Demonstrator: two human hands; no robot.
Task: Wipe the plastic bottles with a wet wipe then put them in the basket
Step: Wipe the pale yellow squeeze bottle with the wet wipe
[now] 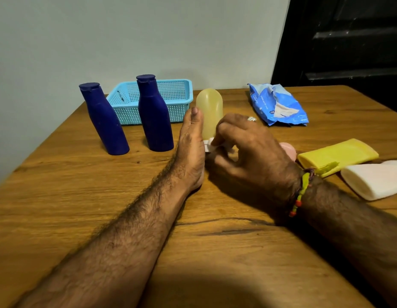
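A pale yellow translucent bottle (pixel 209 110) stands on the wooden table (pixel 81 196) at the centre. My left hand (pixel 190 150) grips its lower left side, thumb up against it. My right hand (pixel 248 150) presses a white wet wipe (pixel 209 147) against the bottle's base. Two dark blue bottles (pixel 104 121) (pixel 154 114) stand to the left. The light blue mesh basket (pixel 170 96) sits behind them against the wall, holding no bottles.
A torn blue wet-wipe pack (pixel 278 105) lies at the back right. A yellow bottle (pixel 337 155) and a white bottle (pixel 377 181) lie on their sides at the right, with a pink object (pixel 289 150) partly hidden behind my right hand.
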